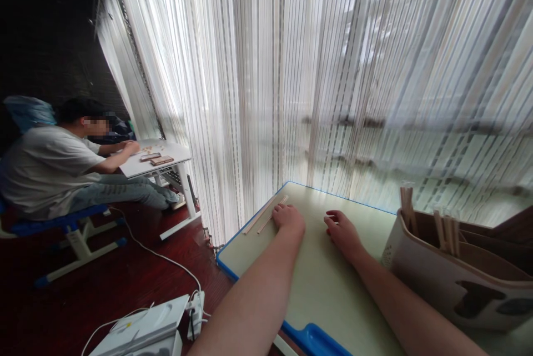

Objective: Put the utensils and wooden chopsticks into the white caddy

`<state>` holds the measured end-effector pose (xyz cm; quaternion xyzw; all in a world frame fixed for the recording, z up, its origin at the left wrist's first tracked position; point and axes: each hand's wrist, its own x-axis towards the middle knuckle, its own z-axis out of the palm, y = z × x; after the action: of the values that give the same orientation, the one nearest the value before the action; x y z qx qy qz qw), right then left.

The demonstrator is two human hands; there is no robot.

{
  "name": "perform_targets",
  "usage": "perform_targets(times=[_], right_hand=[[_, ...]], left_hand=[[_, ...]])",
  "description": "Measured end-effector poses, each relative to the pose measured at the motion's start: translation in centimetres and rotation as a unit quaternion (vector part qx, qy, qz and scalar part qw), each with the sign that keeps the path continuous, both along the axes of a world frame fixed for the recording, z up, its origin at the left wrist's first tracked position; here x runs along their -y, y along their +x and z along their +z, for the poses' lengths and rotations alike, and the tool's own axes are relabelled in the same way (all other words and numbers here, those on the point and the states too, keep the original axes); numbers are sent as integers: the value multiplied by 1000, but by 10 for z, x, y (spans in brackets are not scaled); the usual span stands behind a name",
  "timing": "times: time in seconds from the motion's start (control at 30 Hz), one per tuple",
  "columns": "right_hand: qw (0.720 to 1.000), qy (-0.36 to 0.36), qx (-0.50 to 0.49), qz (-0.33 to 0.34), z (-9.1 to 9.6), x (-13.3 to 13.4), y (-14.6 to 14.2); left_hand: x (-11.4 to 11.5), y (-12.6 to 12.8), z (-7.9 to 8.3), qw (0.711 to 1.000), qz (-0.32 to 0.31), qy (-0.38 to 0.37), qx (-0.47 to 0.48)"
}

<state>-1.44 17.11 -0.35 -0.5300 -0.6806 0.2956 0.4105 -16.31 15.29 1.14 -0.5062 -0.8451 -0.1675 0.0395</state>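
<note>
My left hand (288, 217) rests on the pale green desk (320, 284) with its fingers curled under, touching the near ends of two thin wooden sticks (266, 214) that lie along the desk's far left edge. My right hand (342, 232) lies a short way to the right, fingers bent and tucked toward the desktop; what it holds, if anything, is hidden. Both forearms stretch across the desk toward me.
A beige paper bag (453, 281) with several wooden sticks standing in it sits on the desk's right. Striped curtains (316, 78) hang behind. At left another person (50, 167) sits at a white desk (156, 159). A white box (145, 331) and cables lie on the dark floor.
</note>
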Motion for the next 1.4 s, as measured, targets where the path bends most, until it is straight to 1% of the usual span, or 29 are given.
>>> perform_targets(times=[0.1, 0.27, 0.33, 0.43, 0.53, 0.67, 0.7, 0.77, 0.87, 0.93, 1.0, 1.03, 1.1, 1.17, 1.27, 1.4], right_hand=[[1000, 0, 3, 4, -3, -4, 0], [1000, 4, -9, 9, -6, -7, 0], [1000, 11, -13, 10, -6, -7, 0], [1000, 15, -17, 12, -6, -7, 0], [1000, 14, -23, 12, -8, -8, 0], [998, 10, -53, 10, -8, -7, 0], [998, 13, -66, 4, -7, -6, 0], [995, 34, -92, -21, -2, -5, 1], [985, 69, -143, -63, 11, -4, 1], [977, 63, -197, -58, 21, -2, 0], [965, 52, -253, -36, 32, 2, 0], [959, 59, -275, -29, 38, 5, 0], [949, 93, -299, -31, 52, 13, 0], [942, 138, -303, -36, 67, 24, 0], [935, 192, -296, -38, 92, 43, 1], [925, 262, -270, -55, 119, 62, 5]], left_hand=[[-2, -2, -2, 1000, -25, 13, -7], [-4, -3, 0, 1000, -13, 24, -14], [-4, -3, 2, 999, -10, 34, -5], [-3, -4, 2, 999, -18, 28, 14], [-3, -4, 1, 998, -48, 27, 20], [-1, 1, 2, 993, -104, 46, 24], [-1, 3, 3, 990, -125, 61, 26], [1, 8, 5, 976, -178, 117, 42], [5, 14, 8, 939, -246, 221, 92], [9, 20, 11, 913, -282, 270, 121], [14, 25, 15, 884, -318, 311, 140], [17, 28, 18, 870, -334, 331, 148], [24, 33, 23, 843, -358, 366, 165], [31, 37, 28, 819, -373, 397, 178], [36, 39, 29, 801, -385, 422, 180], [33, 39, 25, 801, -386, 427, 163]])
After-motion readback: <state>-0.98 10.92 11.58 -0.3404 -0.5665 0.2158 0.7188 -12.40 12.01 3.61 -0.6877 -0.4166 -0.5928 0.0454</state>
